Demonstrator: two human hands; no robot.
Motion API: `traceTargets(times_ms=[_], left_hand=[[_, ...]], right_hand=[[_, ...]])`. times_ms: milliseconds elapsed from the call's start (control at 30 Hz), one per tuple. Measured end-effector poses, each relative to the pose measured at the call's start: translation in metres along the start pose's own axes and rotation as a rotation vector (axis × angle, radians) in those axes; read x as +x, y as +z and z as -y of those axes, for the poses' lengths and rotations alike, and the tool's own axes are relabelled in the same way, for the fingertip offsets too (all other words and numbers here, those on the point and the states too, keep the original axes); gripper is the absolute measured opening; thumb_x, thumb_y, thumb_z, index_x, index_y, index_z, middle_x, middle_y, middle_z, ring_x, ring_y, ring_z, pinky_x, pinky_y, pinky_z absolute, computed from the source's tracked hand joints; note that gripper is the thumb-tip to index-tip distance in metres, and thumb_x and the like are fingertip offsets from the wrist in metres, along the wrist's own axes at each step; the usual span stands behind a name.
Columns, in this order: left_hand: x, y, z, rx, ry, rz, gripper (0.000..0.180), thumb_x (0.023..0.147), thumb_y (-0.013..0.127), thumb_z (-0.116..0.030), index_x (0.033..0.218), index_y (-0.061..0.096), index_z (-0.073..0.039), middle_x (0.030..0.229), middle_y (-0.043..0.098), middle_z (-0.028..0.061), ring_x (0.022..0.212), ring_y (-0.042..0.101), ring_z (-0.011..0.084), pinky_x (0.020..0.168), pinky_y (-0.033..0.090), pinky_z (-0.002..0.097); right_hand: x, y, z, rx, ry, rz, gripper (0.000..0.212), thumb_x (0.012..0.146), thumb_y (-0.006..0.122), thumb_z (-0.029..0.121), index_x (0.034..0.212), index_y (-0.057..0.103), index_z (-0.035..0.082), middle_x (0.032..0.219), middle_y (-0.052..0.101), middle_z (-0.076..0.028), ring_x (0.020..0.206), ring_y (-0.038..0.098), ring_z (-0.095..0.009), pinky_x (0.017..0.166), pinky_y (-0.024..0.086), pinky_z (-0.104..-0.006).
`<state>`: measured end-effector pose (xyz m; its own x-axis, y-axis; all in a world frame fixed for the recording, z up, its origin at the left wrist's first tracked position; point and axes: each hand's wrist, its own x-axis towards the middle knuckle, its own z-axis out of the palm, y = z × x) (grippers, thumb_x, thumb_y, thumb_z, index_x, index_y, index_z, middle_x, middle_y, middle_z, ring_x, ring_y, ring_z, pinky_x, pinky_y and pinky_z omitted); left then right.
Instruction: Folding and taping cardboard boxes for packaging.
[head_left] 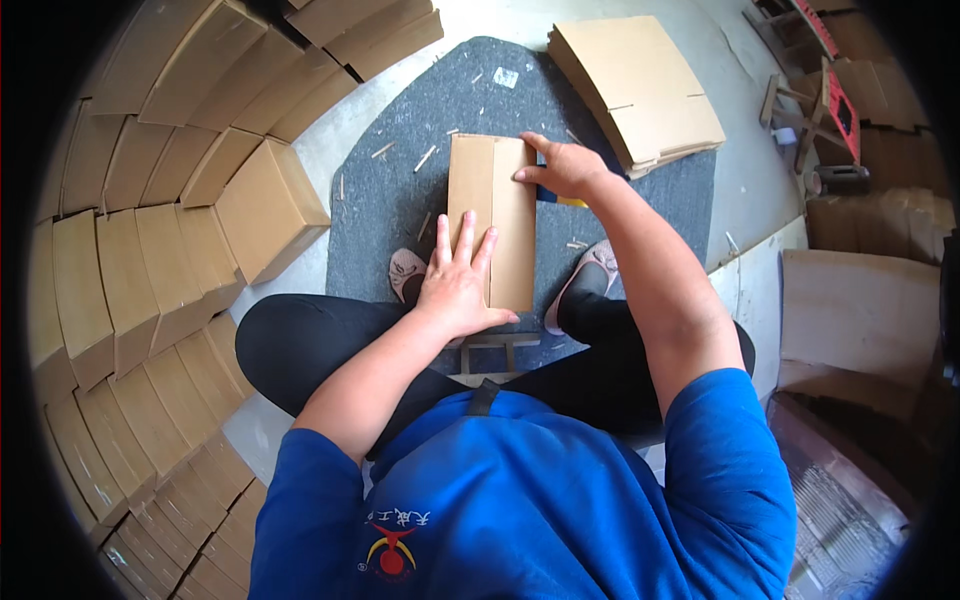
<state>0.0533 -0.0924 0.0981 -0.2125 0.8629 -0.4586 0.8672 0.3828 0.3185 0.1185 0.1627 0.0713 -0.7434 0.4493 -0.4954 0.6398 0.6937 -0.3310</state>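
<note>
A brown cardboard box (514, 240) stands in front of me between my feet, its top flaps folded closed along a lengthwise seam. My left hand (460, 280) presses on its near left part, fingers spread over the top and thumb at the near edge. At the far right corner, my right hand (565, 168) grips the box, with the index finger along the far edge and the thumb on top. Its other fingers are hidden. A dark blue and yellow thing (570, 202) shows below my right hand, beside the box; I cannot make out its kind.
Beyond and to the right lies a stack of flattened cardboard boxes (640, 90). A grey mat (400, 120) with cardboard scraps covers the floor. Stacked boxes (180, 170) rise on the left. Red-topped stools (842, 115) and cardboard sheets (850, 310) stand on the right.
</note>
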Motion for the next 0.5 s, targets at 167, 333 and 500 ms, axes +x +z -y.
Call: traceTargets(times_ms=[167, 333, 500], left_hand=[[0.000, 0.012, 0.004, -0.029, 0.023, -0.072, 0.129, 0.060, 0.087, -0.057, 0.157, 0.020, -0.004, 0.163, 0.002, 0.0269, 0.148, -0.006, 0.0531, 0.119, 0.022, 0.0584], [0.004, 0.023, 0.010, -0.021, 0.050, -0.123, 0.125, 0.062, 0.087, -0.053, 0.156, 0.022, -0.001, 0.162, 0.001, 0.0287, 0.147, -0.008, 0.0553, 0.120, 0.016, 0.0583], [0.002, 0.016, 0.003, -0.018, 0.020, -0.083, 0.121, 0.066, 0.084, -0.055, 0.157, 0.022, -0.005, 0.163, 0.004, 0.0255, 0.148, -0.007, 0.0534, 0.121, 0.020, 0.0543]], right_hand=[[0.001, -0.001, 0.008, 0.010, 0.024, -0.002, 0.079, 0.087, 0.063, 0.062, 0.152, 0.037, 0.024, 0.128, 0.065, -0.015, 0.120, 0.061, -0.033, 0.100, 0.048, -0.0414], [0.002, 0.000, 0.007, 0.018, 0.027, -0.009, 0.078, 0.087, 0.063, 0.060, 0.152, 0.038, 0.024, 0.128, 0.066, -0.014, 0.120, 0.061, -0.032, 0.100, 0.048, -0.0411], [-0.003, -0.006, 0.013, 0.006, 0.053, 0.012, 0.077, 0.087, 0.063, 0.059, 0.151, 0.038, 0.023, 0.126, 0.067, -0.014, 0.117, 0.063, -0.032, 0.098, 0.049, -0.0410]])
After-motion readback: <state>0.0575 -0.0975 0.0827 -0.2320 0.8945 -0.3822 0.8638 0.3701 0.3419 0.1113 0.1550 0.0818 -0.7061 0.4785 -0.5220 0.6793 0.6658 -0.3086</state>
